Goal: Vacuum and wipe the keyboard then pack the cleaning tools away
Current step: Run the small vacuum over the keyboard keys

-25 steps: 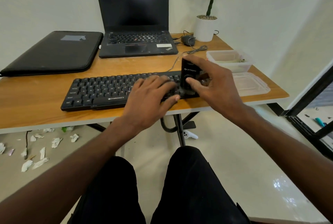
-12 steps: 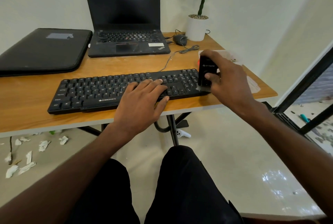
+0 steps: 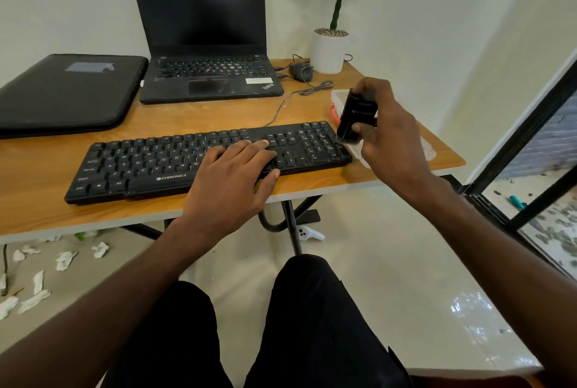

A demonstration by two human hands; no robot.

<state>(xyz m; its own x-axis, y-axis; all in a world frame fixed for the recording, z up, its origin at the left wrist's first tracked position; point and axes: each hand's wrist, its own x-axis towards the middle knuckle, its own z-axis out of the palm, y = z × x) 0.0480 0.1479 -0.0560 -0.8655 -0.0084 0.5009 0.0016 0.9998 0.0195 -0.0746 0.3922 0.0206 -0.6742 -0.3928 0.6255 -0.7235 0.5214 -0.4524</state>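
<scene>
Keyboard [image 3: 199,163] lies lengthwise along the desk's [image 3: 40,216] front edge. The right hand [image 3: 390,135] grips the mini vacuum [image 3: 356,117] upright at its right end, so uncleaned keys stretch leftward; the left hand [image 3: 231,181] rests flat, steadying it mid-length.

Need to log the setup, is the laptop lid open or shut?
Open. The laptop has its lid raised, dark screen facing the person, with its own keys showing behind the keyboard.
</scene>
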